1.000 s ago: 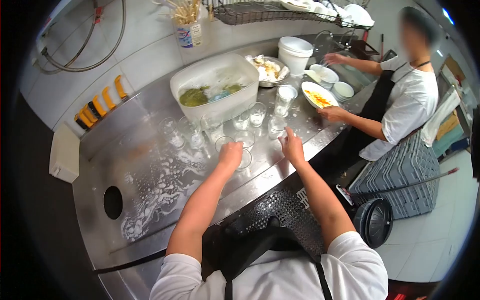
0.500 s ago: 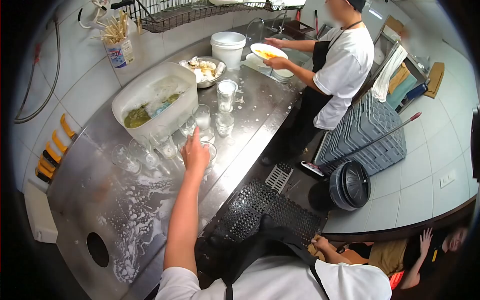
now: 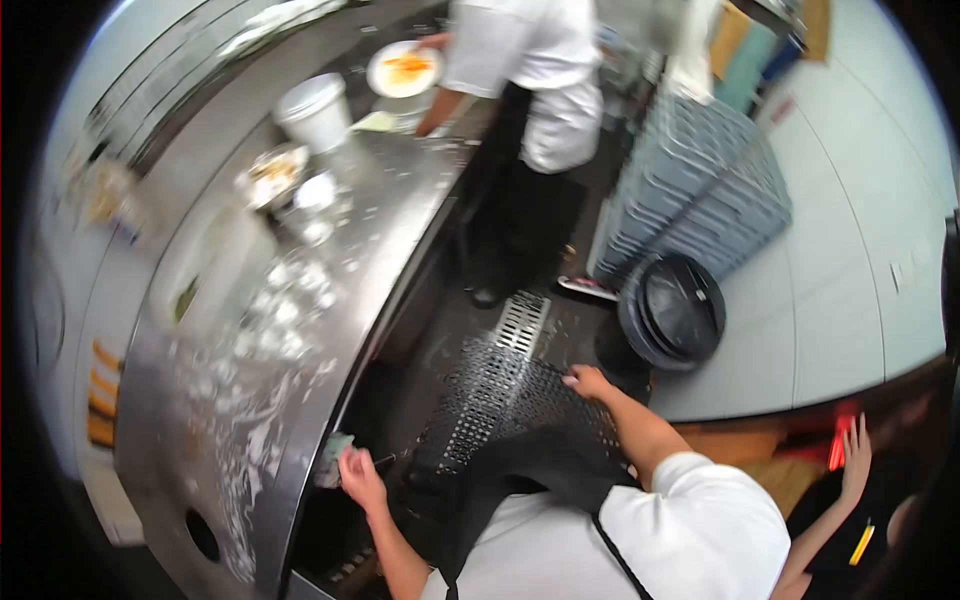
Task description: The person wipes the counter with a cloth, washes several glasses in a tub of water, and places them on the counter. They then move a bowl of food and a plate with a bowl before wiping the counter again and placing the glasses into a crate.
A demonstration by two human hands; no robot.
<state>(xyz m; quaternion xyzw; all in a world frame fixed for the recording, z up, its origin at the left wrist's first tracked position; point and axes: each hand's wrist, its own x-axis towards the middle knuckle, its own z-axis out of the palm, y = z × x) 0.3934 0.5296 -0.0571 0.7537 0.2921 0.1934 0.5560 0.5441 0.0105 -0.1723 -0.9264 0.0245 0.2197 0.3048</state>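
Observation:
My left hand [image 3: 362,478] is at the front edge of the steel counter [image 3: 345,330], its fingers closed on a greyish-green cloth [image 3: 333,460]. Out over the floor, my right hand [image 3: 588,382] has its fingers curled together; whether anything small is inside them is hidden. Blurred glasses [image 3: 285,305] stand on the counter, beside a white plastic tub [image 3: 205,270] with something green in it. White foam [image 3: 250,450] lies spread over the near part of the counter.
A co-worker [image 3: 530,80] stands at the counter's far end by a plate of orange food [image 3: 404,70]. Grey crates [image 3: 690,190] and a black bin [image 3: 672,310] are on the right. Another person's raised hand [image 3: 855,450] shows at lower right.
My left hand has left the glasses and come down to the counter's edge, now with the cloth. My right hand has moved up over the floor mat. The view has turned right.

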